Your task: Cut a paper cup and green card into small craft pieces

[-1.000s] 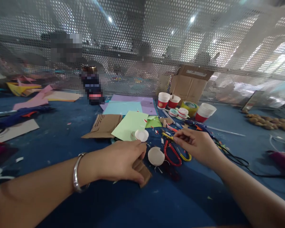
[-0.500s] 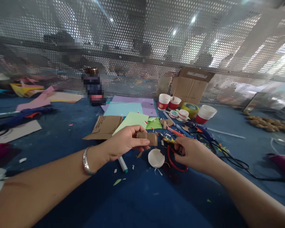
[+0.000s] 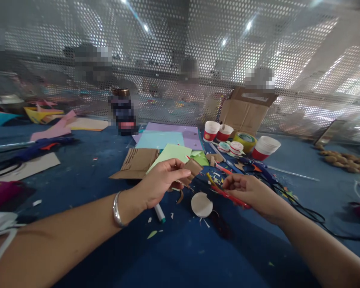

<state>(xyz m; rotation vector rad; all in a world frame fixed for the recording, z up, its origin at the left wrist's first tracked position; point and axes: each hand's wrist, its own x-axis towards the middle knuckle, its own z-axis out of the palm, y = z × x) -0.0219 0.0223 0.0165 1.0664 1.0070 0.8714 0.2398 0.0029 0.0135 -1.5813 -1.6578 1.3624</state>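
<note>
While the cardboard piece (image 3: 193,167) is pinched above the table (image 3: 197,248) by the left hand (image 3: 160,182), its long axis is tilted up and right. Scissors (image 3: 232,197) are clasped in the curled right hand (image 3: 248,192), lying lengthwise left to right.

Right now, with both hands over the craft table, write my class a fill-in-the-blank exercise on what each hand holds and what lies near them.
1. The left hand pinches a small brown cardboard piece, and its wrist wears a silver metal ____.
2. The right hand grips a pair of scissors with ____ plastic handles.
3. The white round paper disc lies flat on the ____ table.
Missing words: bracelet; red; blue.
</note>
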